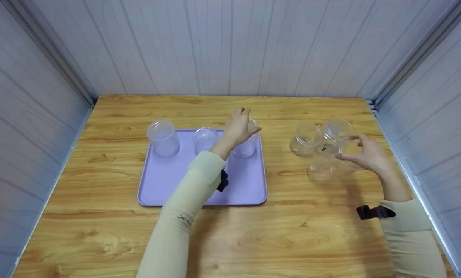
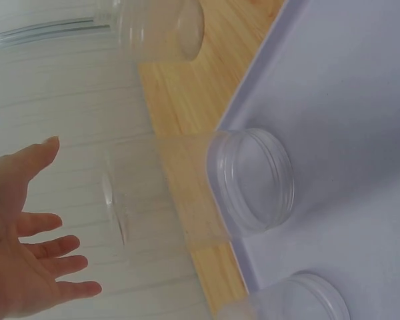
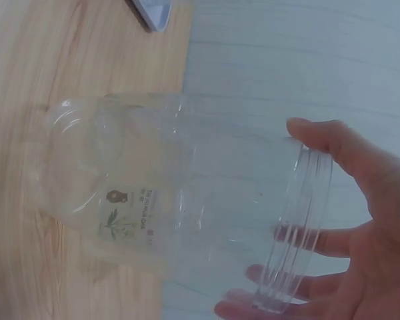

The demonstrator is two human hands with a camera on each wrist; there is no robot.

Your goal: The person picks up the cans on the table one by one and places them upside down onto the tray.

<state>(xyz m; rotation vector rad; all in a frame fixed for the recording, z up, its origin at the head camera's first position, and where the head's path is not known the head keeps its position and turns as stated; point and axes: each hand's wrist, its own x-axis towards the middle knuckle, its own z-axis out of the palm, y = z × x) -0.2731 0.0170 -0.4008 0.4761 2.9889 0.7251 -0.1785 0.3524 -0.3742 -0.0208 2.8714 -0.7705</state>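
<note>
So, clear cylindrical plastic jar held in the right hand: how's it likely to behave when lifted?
The clear cylindrical plastic jar is probably light for its size: its see-through walls look thin. The glossy side may slip, though the ridged rim should give the right hand some purchase. Its round body would likely roll if laid down.
</note>
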